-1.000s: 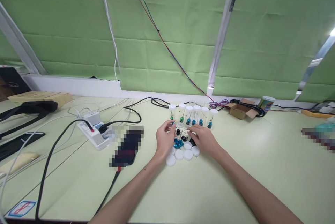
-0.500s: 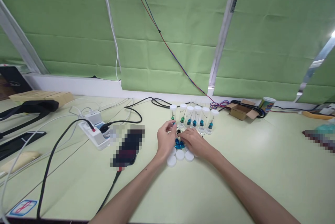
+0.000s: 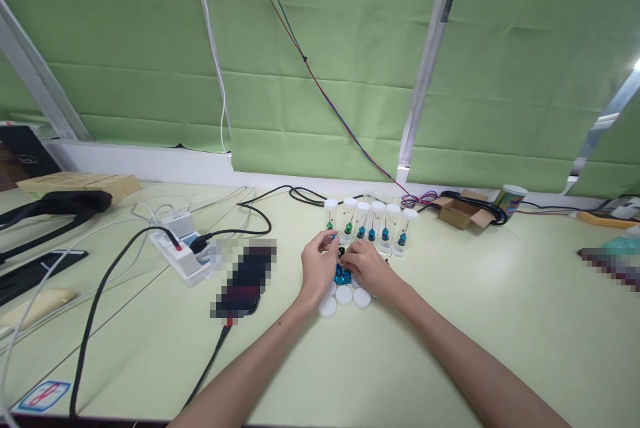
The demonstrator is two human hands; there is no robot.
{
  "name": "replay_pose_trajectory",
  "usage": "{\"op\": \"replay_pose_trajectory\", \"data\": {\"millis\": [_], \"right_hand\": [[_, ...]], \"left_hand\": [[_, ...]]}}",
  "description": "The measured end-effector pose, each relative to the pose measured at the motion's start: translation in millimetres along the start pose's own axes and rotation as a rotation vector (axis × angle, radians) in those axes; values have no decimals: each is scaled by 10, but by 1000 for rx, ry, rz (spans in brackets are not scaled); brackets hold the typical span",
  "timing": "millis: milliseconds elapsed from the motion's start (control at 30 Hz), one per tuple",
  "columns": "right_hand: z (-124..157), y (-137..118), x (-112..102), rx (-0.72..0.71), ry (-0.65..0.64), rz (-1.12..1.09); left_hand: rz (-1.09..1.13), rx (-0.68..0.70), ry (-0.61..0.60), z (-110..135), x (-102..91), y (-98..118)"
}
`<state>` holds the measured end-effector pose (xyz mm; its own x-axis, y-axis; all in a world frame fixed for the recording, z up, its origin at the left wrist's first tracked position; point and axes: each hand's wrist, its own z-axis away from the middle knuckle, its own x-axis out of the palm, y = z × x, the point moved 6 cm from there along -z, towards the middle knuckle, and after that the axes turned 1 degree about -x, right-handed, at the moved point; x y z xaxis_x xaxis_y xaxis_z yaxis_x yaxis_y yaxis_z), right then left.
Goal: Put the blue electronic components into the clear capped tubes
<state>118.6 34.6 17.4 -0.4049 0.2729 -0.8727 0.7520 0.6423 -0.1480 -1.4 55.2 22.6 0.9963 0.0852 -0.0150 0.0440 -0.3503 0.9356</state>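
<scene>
A row of several clear vials with white caps [image 3: 371,223] stands on the pale green table, each with a small blue or green part inside. In front of them lie loose white caps [image 3: 344,295] and a cluster of small blue and black parts [image 3: 342,275]. My left hand [image 3: 317,267] is curled, its fingertips pinched near the leftmost vial on something too small to name. My right hand [image 3: 367,268] rests palm down over the loose parts, fingers bent together beside the left hand; what it holds is hidden.
A white power strip [image 3: 179,249] with black and white cables lies to the left, beside a dark blurred device [image 3: 245,281]. A small open cardboard box [image 3: 461,210] and a cup [image 3: 509,199] stand at the back right. Green blinds hang behind the table.
My right hand has slid left over the loose parts and caps until it nearly meets my left hand. The left hand has stayed in place.
</scene>
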Motion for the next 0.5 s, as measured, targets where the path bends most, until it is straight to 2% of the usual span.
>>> {"op": "replay_pose_trajectory", "data": {"millis": [500], "right_hand": [[-18, -11, 23, -10, -26, -8]], "left_hand": [[-33, 11, -11, 0, 2, 11]]}}
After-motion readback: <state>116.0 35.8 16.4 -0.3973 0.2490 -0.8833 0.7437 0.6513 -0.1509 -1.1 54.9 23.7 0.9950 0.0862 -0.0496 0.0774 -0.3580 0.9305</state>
